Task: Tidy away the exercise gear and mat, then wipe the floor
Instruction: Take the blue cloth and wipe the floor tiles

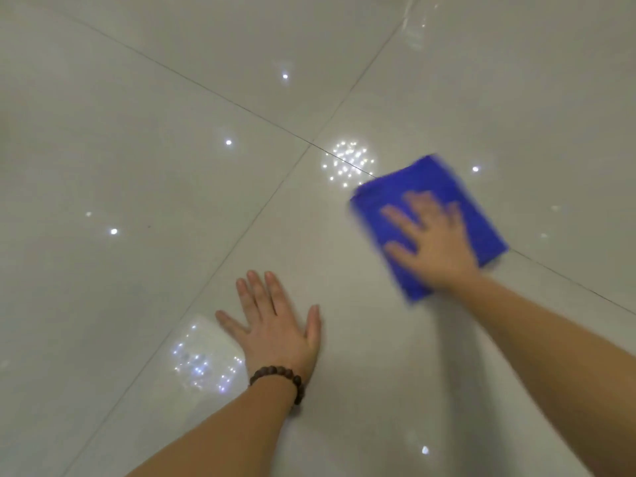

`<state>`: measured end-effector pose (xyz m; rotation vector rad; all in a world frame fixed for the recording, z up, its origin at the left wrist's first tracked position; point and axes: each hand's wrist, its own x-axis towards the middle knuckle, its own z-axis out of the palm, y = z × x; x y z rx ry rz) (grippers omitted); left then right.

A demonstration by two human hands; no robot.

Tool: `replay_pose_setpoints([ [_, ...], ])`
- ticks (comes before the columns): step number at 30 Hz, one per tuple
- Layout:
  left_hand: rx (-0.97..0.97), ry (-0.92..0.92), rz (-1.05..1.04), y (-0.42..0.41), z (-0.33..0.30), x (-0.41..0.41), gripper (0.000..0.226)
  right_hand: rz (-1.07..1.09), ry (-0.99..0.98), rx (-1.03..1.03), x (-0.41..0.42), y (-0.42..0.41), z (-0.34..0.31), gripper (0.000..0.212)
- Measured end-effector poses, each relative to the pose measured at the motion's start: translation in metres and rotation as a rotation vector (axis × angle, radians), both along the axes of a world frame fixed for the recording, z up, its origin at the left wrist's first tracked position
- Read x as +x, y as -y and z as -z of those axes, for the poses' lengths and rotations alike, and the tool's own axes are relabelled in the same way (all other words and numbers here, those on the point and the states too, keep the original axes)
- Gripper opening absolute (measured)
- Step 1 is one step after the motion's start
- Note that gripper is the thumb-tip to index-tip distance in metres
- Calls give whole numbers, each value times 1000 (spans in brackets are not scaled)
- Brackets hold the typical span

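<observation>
A folded blue cloth (457, 191) lies flat on the glossy pale tiled floor (137, 166), right of centre. My right hand (432, 239) presses down on it with fingers spread and straight; hand and cloth are motion-blurred. My left hand (275, 325) rests flat on the bare tile lower down, fingers straight and spread, with a dark beaded bracelet (278, 378) on the wrist. No exercise gear or mat is in view.
Dark grout lines (220, 94) cross the floor and meet just left of the cloth. Ceiling lights reflect as bright spots on the tiles, with a cluster (347, 161) beside the cloth and another (203, 366) by my left wrist.
</observation>
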<state>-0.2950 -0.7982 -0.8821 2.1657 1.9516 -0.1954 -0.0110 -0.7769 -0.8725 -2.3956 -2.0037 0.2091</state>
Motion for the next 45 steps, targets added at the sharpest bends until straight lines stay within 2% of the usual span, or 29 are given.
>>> replay_pose_setpoints([
  [3,12,21,16,0,2,-2,83,827,-96,-31,41,-42,-9,66],
  [4,16,24,18,0,3,-2,83,915,-83,-39,25,-56,-10,66],
  [5,14,29,18,-1,3,-3,83,848,-56,-48,-2,-70,-10,66],
  [6,11,38,19,-1,2,-3,83,643,-34,-30,-35,-81,-9,65],
  [9,-3,58,13,-2,1,-3,84,-299,-20,-67,-125,-89,-5,65],
  [10,-6,61,10,-2,0,-3,83,-527,0,-99,-128,-90,-7,64],
  [11,-3,66,11,-2,0,-2,83,-637,15,-96,-114,-97,-8,64],
  [12,-1,65,13,-3,-1,-2,83,-587,31,-62,-93,-106,-7,64],
  [13,-5,62,14,-3,-2,-2,83,-389,32,-35,-72,-115,-5,65],
  [16,-27,55,20,-4,-3,-2,83,563,-85,-42,-27,-127,-8,66],
  [17,-29,51,18,-4,-3,-2,83,692,-94,-62,-36,-131,-9,66],
  [18,-40,48,14,-5,-3,-2,83,653,-75,-71,-54,-133,-10,66],
  [19,-47,48,10,-5,-4,-2,83,462,-47,-60,-77,-132,-8,66],
  [21,-41,52,10,-4,-4,-2,83,-118,-55,-54,-107,-113,-4,65],
  [22,-41,56,11,-4,-4,-2,83,-339,-33,-48,-104,-99,-2,64],
  [23,-42,56,12,-4,-4,-1,83,-396,-7,-4,-88,-86,-1,63],
  [24,-39,51,12,-4,-4,-2,83,-261,1,27,-61,-70,2,63],
  [27,-50,32,8,-3,-4,-2,84,637,-23,-39,16,-10,-4,66],
  [28,-57,19,8,-3,-4,-2,84,814,-50,-61,25,5,-7,67],
  [29,-61,4,9,-3,-4,-2,84,875,-55,-64,20,15,-9,68],
  [30,-63,-5,10,-3,-5,-3,84,853,-40,-61,3,21,-8,67],
  [32,-70,-3,12,-3,-6,-2,84,649,-10,-48,-50,32,-5,66],
  [35,-70,21,13,-3,-8,-2,86,45,36,0,-120,64,-2,65],
  [37,-55,17,13,-3,-9,-3,86,-285,47,3,-96,74,-2,63],
  [38,-57,11,16,-3,-8,-3,87,-274,48,7,-71,73,-2,62],
  [39,-69,4,20,-3,-8,-4,87,-140,51,13,-47,72,-2,62],
  [42,-90,20,58,-4,-10,-7,88,537,0,-83,-7,72,-3,65],
  [43,-107,45,89,-4,-12,-11,86,621,4,-98,-9,72,-3,66],
  [45,-159,130,143,1,-22,-28,83,648,-24,-90,-29,71,-8,66],
])
